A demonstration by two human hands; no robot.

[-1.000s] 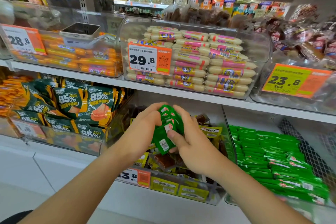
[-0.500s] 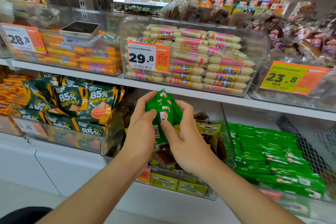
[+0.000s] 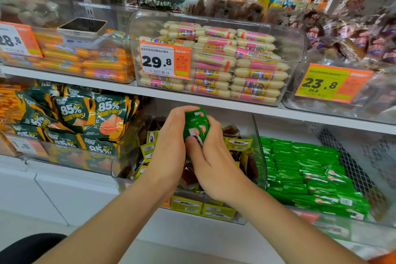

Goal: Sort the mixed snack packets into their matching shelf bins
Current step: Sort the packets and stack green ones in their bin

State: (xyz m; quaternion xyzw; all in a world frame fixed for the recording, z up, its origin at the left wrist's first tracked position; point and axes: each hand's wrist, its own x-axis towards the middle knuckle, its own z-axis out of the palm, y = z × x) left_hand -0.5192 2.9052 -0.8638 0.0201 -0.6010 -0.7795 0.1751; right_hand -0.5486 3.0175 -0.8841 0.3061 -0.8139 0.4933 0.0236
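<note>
A bunch of small green snack packets [image 3: 196, 123] is held upright between both hands, above the clear middle bin [image 3: 260, 156] of yellow and brown packets [image 3: 239, 144]. My left hand [image 3: 169, 148] wraps its fingers over the bunch's left side and top. My right hand [image 3: 211, 161] grips the bunch from the right, thumb across the front. The lower part of the bunch is hidden by my hands. To the right, a bin holds rows of matching green packets [image 3: 308, 169].
Dark green and orange "85%" bags [image 3: 90, 118] fill the bin at the left. On the shelf above stand clear bins of orange sausages [image 3: 85, 62], pale pink-labelled sausages [image 3: 235, 64] and dark wrapped snacks [image 3: 353, 45], with orange price tags [image 3: 165, 60]. A wire mesh divider [image 3: 353, 167] stands at far right.
Both hands have lifted the green bunch a little higher above the middle bin and closed more tightly round it. The view has shifted slightly.
</note>
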